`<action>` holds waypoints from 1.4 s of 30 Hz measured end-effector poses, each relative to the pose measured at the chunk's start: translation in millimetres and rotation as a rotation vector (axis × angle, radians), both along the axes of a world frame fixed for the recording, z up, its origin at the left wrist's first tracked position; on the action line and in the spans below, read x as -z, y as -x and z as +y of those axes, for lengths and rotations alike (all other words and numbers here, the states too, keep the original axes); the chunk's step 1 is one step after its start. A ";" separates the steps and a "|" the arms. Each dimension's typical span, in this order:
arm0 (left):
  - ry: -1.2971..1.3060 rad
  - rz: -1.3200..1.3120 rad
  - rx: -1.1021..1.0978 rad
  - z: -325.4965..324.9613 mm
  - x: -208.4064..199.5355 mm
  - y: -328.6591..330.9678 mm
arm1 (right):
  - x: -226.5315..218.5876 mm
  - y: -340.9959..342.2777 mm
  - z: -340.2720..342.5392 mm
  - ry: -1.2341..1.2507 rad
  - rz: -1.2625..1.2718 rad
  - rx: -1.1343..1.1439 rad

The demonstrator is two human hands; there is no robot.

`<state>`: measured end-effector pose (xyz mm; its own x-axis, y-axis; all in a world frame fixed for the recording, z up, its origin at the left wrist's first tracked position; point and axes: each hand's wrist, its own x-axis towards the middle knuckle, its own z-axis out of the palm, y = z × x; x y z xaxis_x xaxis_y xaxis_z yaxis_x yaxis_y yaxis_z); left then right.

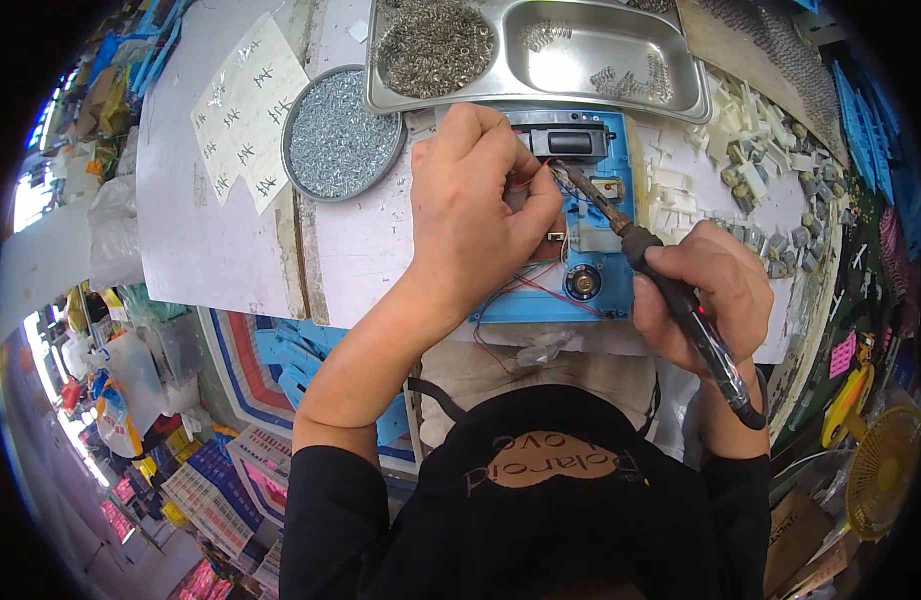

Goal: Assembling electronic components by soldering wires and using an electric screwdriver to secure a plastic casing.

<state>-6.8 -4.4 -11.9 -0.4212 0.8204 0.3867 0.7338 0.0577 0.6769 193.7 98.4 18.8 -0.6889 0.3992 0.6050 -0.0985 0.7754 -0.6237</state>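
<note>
My right hand is wrapped around the black handle of a soldering iron, its cord trailing at the lower end. The iron's metal tip points up and left into an open blue plastic housing, close to my left fingertips. With thumb and forefinger, my left hand pinches a thin red wire over the housing. Inside sit a black rectangular component, a small brown circuit board and a round black speaker-like part. Red and green wires loop between them. My left hand hides part of the housing.
A round dish of small screws stands left, beside a marked paper sheet. Beyond the housing is a metal tray with springs in its compartments. White plastic parts are heaped at right. A yellow fan stands lower right.
</note>
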 end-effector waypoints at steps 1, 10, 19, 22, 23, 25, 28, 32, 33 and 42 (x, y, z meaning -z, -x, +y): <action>0.000 0.009 0.001 0.2 -0.2 0.2 | -0.3 0.2 -0.1 0.000 -0.003 -0.001; -0.007 0.046 0.008 1.7 -0.8 0.2 | 0.3 2.9 0.0 -0.011 0.005 -0.002; -0.013 0.040 0.002 3.1 -1.4 -0.3 | 2.7 3.8 0.3 -0.058 0.006 0.010; -0.015 0.040 -0.001 3.1 -1.3 -0.5 | 2.2 3.0 1.2 -0.069 -0.001 0.006; -0.015 0.041 -0.002 3.3 -1.6 -0.7 | 1.5 2.6 1.9 -0.072 -0.008 0.003; -0.014 0.040 -0.004 3.8 -1.8 -1.1 | 1.0 1.9 2.6 -0.075 -0.019 -0.002; -0.014 0.037 -0.008 3.9 -1.4 -1.9 | 0.9 0.0 2.8 -0.069 -0.022 -0.009; -0.007 0.035 -0.002 3.0 -2.3 -1.5 | -2.7 -9.9 2.3 -0.033 -0.030 -0.008; -0.005 0.031 0.000 2.8 -2.0 -1.0 | -4.4 -15.0 1.7 -0.023 -0.038 -0.004; -0.066 0.119 0.023 6.0 -3.2 2.6 | -2.3 -166.9 17.0 0.256 0.068 0.571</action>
